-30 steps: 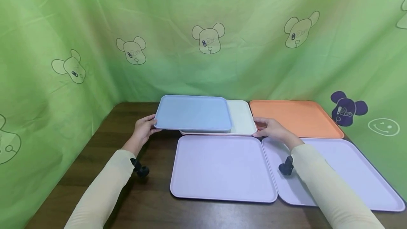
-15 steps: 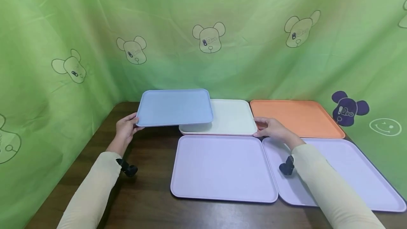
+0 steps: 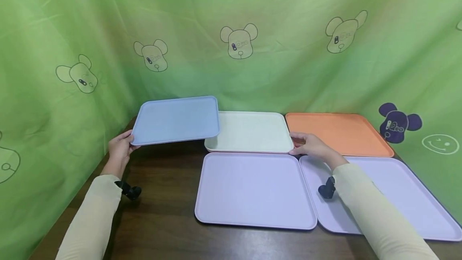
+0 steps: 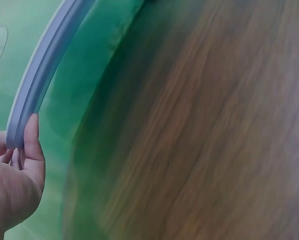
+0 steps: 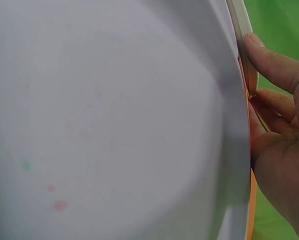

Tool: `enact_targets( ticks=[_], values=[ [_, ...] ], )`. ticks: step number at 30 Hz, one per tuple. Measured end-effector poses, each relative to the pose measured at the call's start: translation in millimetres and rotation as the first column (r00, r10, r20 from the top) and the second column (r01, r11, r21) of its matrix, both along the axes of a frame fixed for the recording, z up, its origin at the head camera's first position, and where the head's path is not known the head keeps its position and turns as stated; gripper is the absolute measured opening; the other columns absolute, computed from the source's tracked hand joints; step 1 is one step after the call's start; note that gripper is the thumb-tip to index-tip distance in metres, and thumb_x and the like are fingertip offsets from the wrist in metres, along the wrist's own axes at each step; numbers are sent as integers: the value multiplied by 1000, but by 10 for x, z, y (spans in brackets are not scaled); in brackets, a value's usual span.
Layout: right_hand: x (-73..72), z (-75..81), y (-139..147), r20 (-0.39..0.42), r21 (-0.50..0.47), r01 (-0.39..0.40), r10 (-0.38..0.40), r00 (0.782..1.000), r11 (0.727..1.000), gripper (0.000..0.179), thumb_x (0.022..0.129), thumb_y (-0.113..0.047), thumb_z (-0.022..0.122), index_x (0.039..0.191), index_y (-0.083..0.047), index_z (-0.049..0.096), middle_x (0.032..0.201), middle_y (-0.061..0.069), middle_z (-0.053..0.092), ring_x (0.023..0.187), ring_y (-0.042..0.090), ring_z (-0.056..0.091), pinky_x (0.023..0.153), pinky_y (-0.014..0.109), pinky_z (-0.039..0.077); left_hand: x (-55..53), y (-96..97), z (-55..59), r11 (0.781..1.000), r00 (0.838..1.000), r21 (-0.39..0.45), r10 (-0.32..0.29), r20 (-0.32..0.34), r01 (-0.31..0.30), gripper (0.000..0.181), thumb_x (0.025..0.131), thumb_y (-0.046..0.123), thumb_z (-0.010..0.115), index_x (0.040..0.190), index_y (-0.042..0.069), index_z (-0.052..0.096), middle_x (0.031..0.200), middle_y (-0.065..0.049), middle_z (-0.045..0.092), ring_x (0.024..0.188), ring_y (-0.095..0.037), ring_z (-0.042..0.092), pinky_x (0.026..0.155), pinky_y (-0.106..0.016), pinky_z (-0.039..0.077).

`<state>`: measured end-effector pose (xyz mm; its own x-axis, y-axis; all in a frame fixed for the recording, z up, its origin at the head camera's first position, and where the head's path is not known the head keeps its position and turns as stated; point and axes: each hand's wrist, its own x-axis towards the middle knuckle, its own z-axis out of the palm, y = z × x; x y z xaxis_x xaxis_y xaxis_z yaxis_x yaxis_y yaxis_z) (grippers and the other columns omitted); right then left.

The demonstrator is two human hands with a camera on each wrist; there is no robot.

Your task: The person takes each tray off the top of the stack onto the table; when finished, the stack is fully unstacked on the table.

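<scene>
My left hand (image 3: 120, 147) pinches the left front corner of a light blue tray (image 3: 177, 119). The tray is raised and tilted, and its right end overlaps the left edge of a white tray (image 3: 250, 133). In the left wrist view the thumb and fingers of the left hand (image 4: 22, 185) hold the rim of the blue tray (image 4: 44, 65) from both sides. My right hand (image 3: 310, 145) grips the right front corner of the white tray. The right wrist view shows the thumb of the right hand (image 5: 284, 115) on that tray's rim. A thin reddish edge shows under the white tray.
An orange tray (image 3: 339, 133) lies right of the white one. In front are two lilac trays, one in the middle (image 3: 256, 191) and one at right (image 3: 397, 196), partly under the right forearm. Dark wooden table (image 3: 162, 200) shows at left; green cloth (image 3: 195, 11) hangs behind.
My left hand has carried the blue tray left and slightly up, tilting it and uncovering more of the white tray. The right hand stays at the white tray's corner.
</scene>
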<state>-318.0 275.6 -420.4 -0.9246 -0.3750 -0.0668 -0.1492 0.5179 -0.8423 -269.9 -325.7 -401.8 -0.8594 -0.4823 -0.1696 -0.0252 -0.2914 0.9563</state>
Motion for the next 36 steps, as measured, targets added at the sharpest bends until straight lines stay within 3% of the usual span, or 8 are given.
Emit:
enact_targets(
  ticks=[7, 17, 21, 24, 26, 29, 32, 36],
  values=[
    [9, 9, 3, -2, -3, 1, -1, 1000, 1000, 80, 81, -6, 77, 144, 13, 32, 144, 32, 38, 131, 42, 40, 103, 42, 36, 80, -197, -17, 998, 998, -60, 25, 50, -22, 45, 98, -1, 49, 141, -7, 43, 75, 8, 60, 65, -5, 61, 56, -20, 53],
    [3, -10, -20, -19, 17, 16, -16, 1000, 1000, 81, 82, -7, 77, 144, 13, 31, 145, 32, 36, 131, 43, 40, 104, 44, 35, 85, -388, -71, 995, 997, -95, 50, 53, -45, 37, 96, -2, 51, 133, -4, 54, 67, 10, 61, 59, -4, 60, 52, -20, 52],
    [-3, -18, -28, -26, 3, 17, -17, 1000, 1000, 81, 81, -6, 78, 144, 14, 31, 144, 32, 36, 130, 43, 41, 103, 43, 36, 69, -443, -105, 993, 998, -106, 56, 41, -51, 25, 96, -2, 52, 105, 10, 72, 67, 10, 60, 59, -4, 59, 51, -19, 51],
    [-4, -19, -34, -26, -15, 11, -11, 1000, 1000, 80, 81, -6, 78, 143, 15, 31, 145, 32, 35, 131, 43, 39, 104, 43, 35, 63, -479, -112, 994, 997, -90, 63, 33, -60, 35, 95, -3, 52, 77, 20, 71, 67, 9, 61, 58, -4, 59, 50, -19, 50],
    [-6, -24, -35, -27, -23, 6, -7, 1000, 1000, 80, 81, -5, 77, 142, 16, 31, 145, 33, 34, 132, 44, 37, 104, 43, 34, 57, -496, -113, 994, 997, -90, 67, 31, -64, 38, 95, -3, 52, 72, 21, 69, 66, 9, 60, 58, -4, 59, 50, -20, 51],
    [-11, -29, -39, -30, -23, 11, -11, 1000, 1000, 80, 81, -5, 77, 142, 16, 31, 145, 33, 34, 131, 45, 37, 104, 43, 34, 49, -512, -112, 993, 996, -95, 77, 35, -74, 30, 95, -3, 53, 81, 17, 71, 66, 10, 60, 57, -4, 59, 50, -20, 51],
    [-14, -24, -42, -26, -16, 13, -13, 1000, 1000, 80, 81, -5, 77, 143, 15, 31, 145, 33, 34, 132, 45, 37, 104, 44, 34, 41, -518, -111, 990, 995, -119, 86, 50, -80, 23, 95, -2, 53, 102, 10, 71, 66, 11, 59, 58, -3, 59, 50, -20, 51],
    [-12, -9, -53, -21, -8, 20, -20, 1000, 1000, 79, 81, -6, 77, 143, 14, 32, 145, 32, 34, 131, 45, 38, 104, 44, 34, 22, -515, -113, 984, 994, -162, 82, 72, -69, 34, 96, -2, 51, 130, -4, 56, 65, 13, 58, 58, -2, 58, 50, -20, 51]
  ],
)
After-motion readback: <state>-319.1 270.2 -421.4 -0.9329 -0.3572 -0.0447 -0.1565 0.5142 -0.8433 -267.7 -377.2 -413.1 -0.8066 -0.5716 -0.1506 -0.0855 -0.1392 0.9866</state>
